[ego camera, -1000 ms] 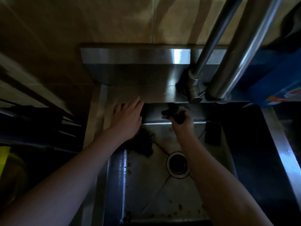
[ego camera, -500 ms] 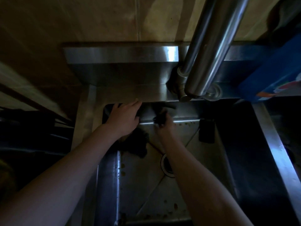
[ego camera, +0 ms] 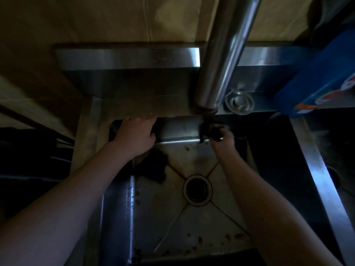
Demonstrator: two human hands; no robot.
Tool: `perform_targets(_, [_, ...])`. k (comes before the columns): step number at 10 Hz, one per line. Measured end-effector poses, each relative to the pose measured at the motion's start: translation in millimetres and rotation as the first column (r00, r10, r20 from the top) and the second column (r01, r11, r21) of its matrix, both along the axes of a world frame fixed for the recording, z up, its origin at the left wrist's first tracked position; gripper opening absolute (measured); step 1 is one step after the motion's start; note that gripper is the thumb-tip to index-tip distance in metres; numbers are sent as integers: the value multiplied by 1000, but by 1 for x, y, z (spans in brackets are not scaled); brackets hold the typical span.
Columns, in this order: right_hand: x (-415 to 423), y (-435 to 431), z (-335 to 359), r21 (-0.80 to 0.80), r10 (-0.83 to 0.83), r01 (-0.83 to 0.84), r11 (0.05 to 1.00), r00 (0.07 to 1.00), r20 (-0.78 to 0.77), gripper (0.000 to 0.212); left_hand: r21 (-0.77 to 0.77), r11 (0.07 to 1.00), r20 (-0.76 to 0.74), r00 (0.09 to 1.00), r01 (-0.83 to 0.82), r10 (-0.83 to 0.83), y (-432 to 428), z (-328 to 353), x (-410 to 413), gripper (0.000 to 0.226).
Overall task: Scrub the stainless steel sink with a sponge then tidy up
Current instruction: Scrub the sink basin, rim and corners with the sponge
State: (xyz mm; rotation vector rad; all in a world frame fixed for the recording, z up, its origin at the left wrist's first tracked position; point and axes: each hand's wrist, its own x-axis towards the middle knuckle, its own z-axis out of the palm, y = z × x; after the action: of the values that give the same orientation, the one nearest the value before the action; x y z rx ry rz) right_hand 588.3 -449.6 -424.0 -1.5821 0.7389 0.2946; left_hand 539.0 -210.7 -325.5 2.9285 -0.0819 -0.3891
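The stainless steel sink [ego camera: 172, 223] fills the lower middle, its floor dotted with brown specks around the round drain [ego camera: 197, 190]. My right hand [ego camera: 222, 140] grips a dark sponge [ego camera: 206, 131] against the sink's back wall, right under the faucet spout. My left hand [ego camera: 135, 136] rests over the sink's back left rim, its fingers bent down over the edge. A dark rough clump [ego camera: 153, 169] lies on the sink floor just below my left wrist.
A thick steel faucet pipe [ego camera: 224, 54] hangs close in front of the camera. A round metal fitting [ego camera: 239, 101] sits on the back ledge. A blue box [ego camera: 322, 81] stands at the right. A steel rim [ego camera: 318, 169] borders the dark right basin.
My right hand has carried the sponge to the right along the back wall, to under the spout. My left hand has stayed on the back left rim. The camera has moved closer.
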Motion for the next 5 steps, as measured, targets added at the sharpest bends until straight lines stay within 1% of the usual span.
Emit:
perform_targets(1, [2, -44, -15, -84, 54, -55, 995, 998, -9, 40, 39, 999, 25, 999, 20, -21, -3, -1, -4, 64])
perform_targets(2, [0, -46, -14, 5, -28, 28, 1000, 999, -38, 34, 16, 1000, 42, 999, 16, -17, -4, -3, -4, 65])
perform_targets(3, [-3, 10, -16, 100, -216, 216, 971, 976, -8, 19, -8, 1000, 55, 998, 8, -8, -2, -4, -5, 67])
perform_targets(4, [-26, 41, -18, -261, 235, -198, 945, 965, 119, 25, 6, 1000, 57, 998, 5, -5, -2, -5, -5, 70])
perform_targets(5, [-54, 89, -30, -298, 494, -447, 844, 863, 104, 40, 12, 1000, 22, 1000, -9, 9, -3, -4, -3, 71])
